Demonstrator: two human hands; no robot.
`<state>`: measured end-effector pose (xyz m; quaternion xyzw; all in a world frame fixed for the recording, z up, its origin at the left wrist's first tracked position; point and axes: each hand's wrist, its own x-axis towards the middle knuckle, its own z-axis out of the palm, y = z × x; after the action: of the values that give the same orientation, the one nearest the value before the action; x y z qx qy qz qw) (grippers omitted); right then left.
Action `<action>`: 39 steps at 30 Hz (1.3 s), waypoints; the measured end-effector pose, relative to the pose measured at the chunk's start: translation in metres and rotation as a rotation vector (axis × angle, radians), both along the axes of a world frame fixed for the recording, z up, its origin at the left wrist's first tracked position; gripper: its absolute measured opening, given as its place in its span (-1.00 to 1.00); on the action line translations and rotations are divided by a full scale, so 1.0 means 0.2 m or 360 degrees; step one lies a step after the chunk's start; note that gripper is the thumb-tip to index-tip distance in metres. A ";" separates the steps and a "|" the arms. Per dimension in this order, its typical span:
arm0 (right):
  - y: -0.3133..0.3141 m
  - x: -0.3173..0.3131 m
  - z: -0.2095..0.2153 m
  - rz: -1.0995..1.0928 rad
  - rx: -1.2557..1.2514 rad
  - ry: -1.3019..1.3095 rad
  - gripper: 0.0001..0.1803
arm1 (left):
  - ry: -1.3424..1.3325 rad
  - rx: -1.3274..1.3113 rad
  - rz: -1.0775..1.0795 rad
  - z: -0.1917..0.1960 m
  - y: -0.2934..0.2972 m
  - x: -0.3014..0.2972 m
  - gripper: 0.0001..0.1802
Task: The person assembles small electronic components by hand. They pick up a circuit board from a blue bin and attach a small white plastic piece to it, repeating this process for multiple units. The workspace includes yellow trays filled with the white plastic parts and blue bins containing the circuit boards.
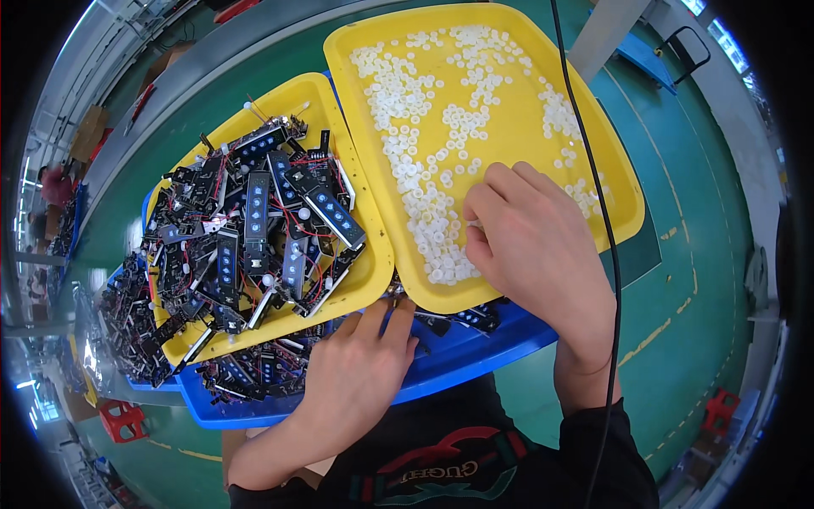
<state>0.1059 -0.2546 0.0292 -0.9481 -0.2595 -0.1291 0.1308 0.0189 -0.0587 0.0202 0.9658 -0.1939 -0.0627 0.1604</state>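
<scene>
Right hand point(534, 246) curls its fingers point(483, 208) among white rings point(424, 182) in the yellow tray point(356, 64); whether they pinch one, I cannot tell. Left hand point(360, 373) lies flat, holding nothing, on the blue tray point(475, 352) below. A careless sweep could scatter rings over the rim.

Two trays side by side on bin point(475, 356), both overhanging its far edge. Left tray point(373, 271) filled with circuit boards point(263, 229). Right tray point(509, 127) partly overlapping left one, small rings point(424, 195) scattered inside. More boards left of bin. Right hand point(534, 246) placed in right tray, near edge. Left hand point(356, 373) rested on bin, before the trays.
</scene>
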 end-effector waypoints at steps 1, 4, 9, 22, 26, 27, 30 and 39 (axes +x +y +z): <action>0.00 0.00 0.00 0.0010 0.0035 -0.0014 -0.91 | 0.0004 0.0016 -0.0016 0.00 0.00 0.02 -0.61; -0.01 0.01 0.00 0.0035 0.0214 -0.0075 -0.90 | -0.0080 0.0121 -0.0044 -0.02 0.00 0.06 -0.63; -0.04 -0.01 0.02 0.0052 0.0746 -0.0120 -0.83 | -0.0092 0.0099 0.0122 -0.03 0.00 0.02 -0.65; 0.01 -0.18 0.01 0.0203 0.1236 -0.0058 -0.77 | 0.0097 -0.1041 0.0736 0.03 0.16 -0.24 -0.66; 0.09 -0.28 0.00 0.0466 0.1534 0.0174 -0.75 | 0.0512 -0.2083 0.0875 0.01 0.19 -0.28 -0.67; 0.12 -0.31 -0.01 0.0478 0.1622 0.0280 -0.75 | 0.0586 -0.2337 0.0872 0.03 0.19 -0.27 -0.66; 0.17 -0.36 -0.07 0.0489 0.1838 0.0543 -0.73 | 0.0686 -0.2756 0.0770 0.02 0.19 -0.26 -0.64; 0.25 -0.37 -0.12 0.0549 0.2098 0.0983 -0.64 | 0.0764 -0.2972 0.0579 -0.02 0.17 -0.21 -0.69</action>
<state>0.0325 -0.2038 0.0046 -0.6121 -0.2249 0.0365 0.7573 -0.0235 -0.0245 0.0162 0.4274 0.0239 -0.0532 0.9022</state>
